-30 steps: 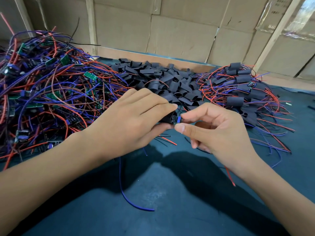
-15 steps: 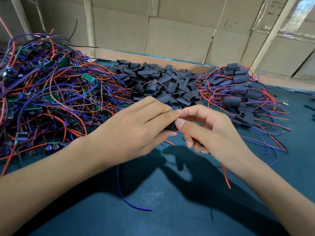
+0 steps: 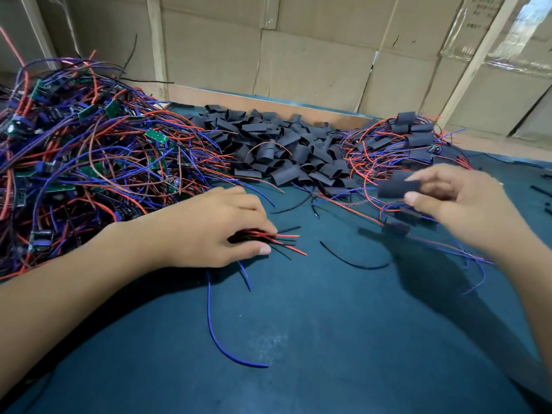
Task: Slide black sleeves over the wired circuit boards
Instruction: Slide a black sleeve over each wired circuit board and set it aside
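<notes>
A tangled heap of wired circuit boards [image 3: 89, 162] with red and blue leads fills the left of the table. Loose black sleeves [image 3: 283, 150] are piled at the centre back. Sleeved boards [image 3: 413, 135] lie heaped at the right. My left hand [image 3: 209, 231] rests low on the mat, fingers curled over a bunch of red, black and blue wire ends [image 3: 277, 239]. My right hand [image 3: 460, 201], blurred by motion, pinches a sleeved board [image 3: 394, 186] between thumb and fingers, in the air near the right heap.
A dark teal mat [image 3: 298, 339] covers the table. A loose blue wire [image 3: 222, 339] and a loose black wire [image 3: 352, 262] lie on it. A wooden strip [image 3: 268, 101] and cardboard panels [image 3: 313, 55] close off the back.
My hands have parted. The right hand has carried the sleeved board to the right, toward the sleeved heap. The left hand has dropped to the mat onto a bunch of wires.
</notes>
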